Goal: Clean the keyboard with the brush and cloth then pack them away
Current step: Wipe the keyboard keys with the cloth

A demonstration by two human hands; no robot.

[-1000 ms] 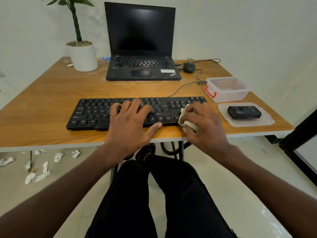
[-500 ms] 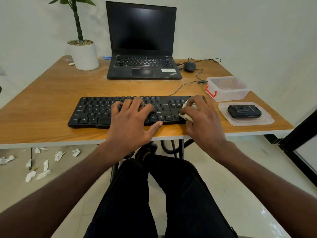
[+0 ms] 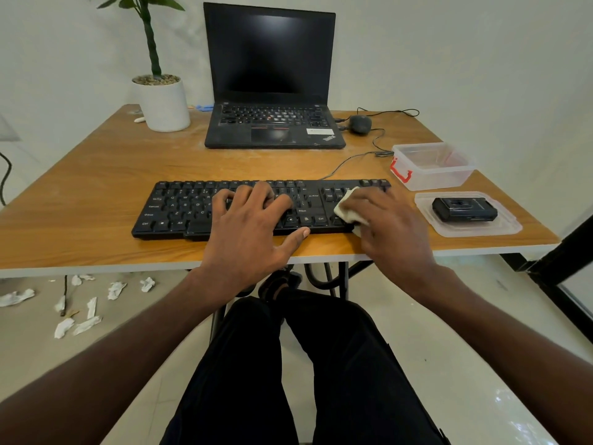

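While a person wipes a black keyboard [image 3: 224, 207] lying along the near edge of a wooden bench [image 3: 96, 175], the head camera, the only view, looks down over both forearms. The left hand [image 3: 250, 229] lies flat across the middle keys, fingers [image 3: 266, 194] spread and straight, thumb at the near edge, holding nothing and apparently steadying the board. The right hand [image 3: 388, 226] covers the keyboard's right end and presses a pale cloth [image 3: 348, 208] against the keys there; its fingers look curled round the wad, though most of the grip is hidden beneath the hand. Soft and light, the cloth should bunch and fold easily, so it is best held as a wad under the fingertips; the keyboard looks rigid but light enough to slide, which makes the flat left palm a sensible brace. To the right sits a clear lid [image 3: 507, 229] with a small black object [image 3: 463, 210] resting on it, possibly the brush in its case, too small to tell. Just beyond it stands a clear container [image 3: 433, 175] with a red latch. At the far side are a laptop [image 3: 272, 91], a mouse [image 3: 360, 123] and a potted plant [image 3: 162, 104]. Crumpled paper scraps [image 3: 86, 303] litter the floor at left.
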